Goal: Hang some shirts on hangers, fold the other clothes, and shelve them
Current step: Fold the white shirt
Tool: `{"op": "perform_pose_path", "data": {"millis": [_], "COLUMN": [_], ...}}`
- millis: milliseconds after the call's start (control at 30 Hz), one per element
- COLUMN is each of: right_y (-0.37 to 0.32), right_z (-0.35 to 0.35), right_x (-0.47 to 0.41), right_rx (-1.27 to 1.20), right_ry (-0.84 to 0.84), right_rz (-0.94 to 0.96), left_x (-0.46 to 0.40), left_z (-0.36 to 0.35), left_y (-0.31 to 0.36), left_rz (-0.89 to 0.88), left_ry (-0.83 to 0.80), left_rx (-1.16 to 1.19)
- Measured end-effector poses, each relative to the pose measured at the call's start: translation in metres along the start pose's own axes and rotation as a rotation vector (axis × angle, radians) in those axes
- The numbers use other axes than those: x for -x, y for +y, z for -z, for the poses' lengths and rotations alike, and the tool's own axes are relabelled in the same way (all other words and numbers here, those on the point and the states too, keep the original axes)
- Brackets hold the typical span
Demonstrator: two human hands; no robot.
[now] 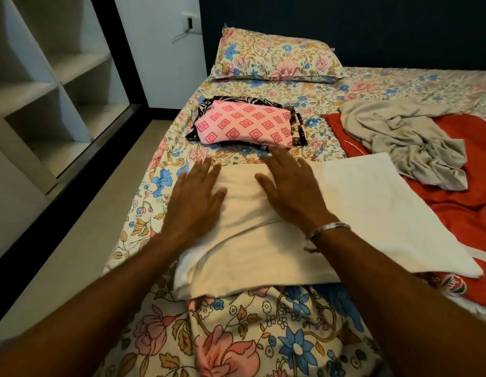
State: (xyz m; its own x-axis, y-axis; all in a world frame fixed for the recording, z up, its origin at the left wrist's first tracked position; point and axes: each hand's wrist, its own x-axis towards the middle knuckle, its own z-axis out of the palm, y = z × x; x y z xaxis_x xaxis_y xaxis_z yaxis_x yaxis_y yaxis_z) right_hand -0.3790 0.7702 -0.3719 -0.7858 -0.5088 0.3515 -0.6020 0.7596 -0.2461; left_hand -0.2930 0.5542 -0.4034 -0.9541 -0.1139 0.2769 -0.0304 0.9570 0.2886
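Observation:
A white garment [353, 202] lies partly folded across the floral bed [236, 336] in front of me. My left hand [198, 197] lies flat with straight fingers on its left folded edge. My right hand [288, 186], a bangle on its wrist, lies flat on the cloth just to the right. Behind the hands sits a folded pink patterned garment [244, 125] on top of a folded black printed one [299, 129]. A crumpled grey garment [405, 142] lies on a spread red garment [467, 191] at the right.
An open wardrobe with bare white shelves [59, 77] stands at the left, across a strip of floor [59, 254]. A floral pillow [274, 58] lies at the head of the bed against a dark wall. A wall socket [190, 21] is behind.

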Motion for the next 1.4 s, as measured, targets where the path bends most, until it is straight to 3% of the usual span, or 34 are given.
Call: {"op": "perform_pose_path", "data": {"millis": [100, 267, 367, 467, 533, 667, 800, 933, 1100, 1267, 1400], "right_y": [0.011, 0.019, -0.006, -0.074, -0.133, -0.210, -0.218, -0.209, -0.181, -0.121, -0.064], "right_z": [-0.023, -0.025, -0.010, 0.023, 0.042, 0.034, 0.017, 0.022, 0.041, 0.085, 0.131], "right_x": [0.023, 0.019, 0.019, 0.033, 0.051, 0.078, 0.083, 0.089, 0.090, 0.071, 0.069], "right_rx": [0.019, 0.064, 0.150, -0.004, -0.122, -0.095, 0.010, 0.074, 0.001, -0.283, -0.536], "right_ry": [-0.277, -0.283, -0.171, 0.033, -0.056, -0.246, -0.333, -0.345, -0.331, -0.408, -0.401], "right_rz": [-0.048, -0.115, -0.120, -0.056, 0.027, 0.168, 0.163, 0.160, -0.056, -0.389, -0.579], "left_x": [0.037, 0.037, 0.038, 0.022, 0.009, -0.011, -0.019, -0.024, -0.033, -0.061, -0.102], "left_z": [-0.014, -0.014, -0.007, 0.012, 0.025, 0.033, 0.028, 0.022, 0.020, 0.046, 0.061], "left_y": [0.002, 0.008, -0.002, -0.026, -0.040, -0.050, -0.043, -0.047, -0.033, 0.014, 0.079], "left_rz": [0.056, 0.118, 0.243, 0.498, 0.595, 0.546, 0.515, 0.553, 0.593, 0.684, 0.670], "left_ry": [-0.145, -0.080, 0.018, 0.093, 0.044, -0.075, -0.112, -0.081, 0.020, 0.104, 0.101], "left_rx": [-0.037, 0.005, 0.305, 0.644, 0.784, 0.737, 0.507, 0.495, 0.750, 1.101, 1.151]}}
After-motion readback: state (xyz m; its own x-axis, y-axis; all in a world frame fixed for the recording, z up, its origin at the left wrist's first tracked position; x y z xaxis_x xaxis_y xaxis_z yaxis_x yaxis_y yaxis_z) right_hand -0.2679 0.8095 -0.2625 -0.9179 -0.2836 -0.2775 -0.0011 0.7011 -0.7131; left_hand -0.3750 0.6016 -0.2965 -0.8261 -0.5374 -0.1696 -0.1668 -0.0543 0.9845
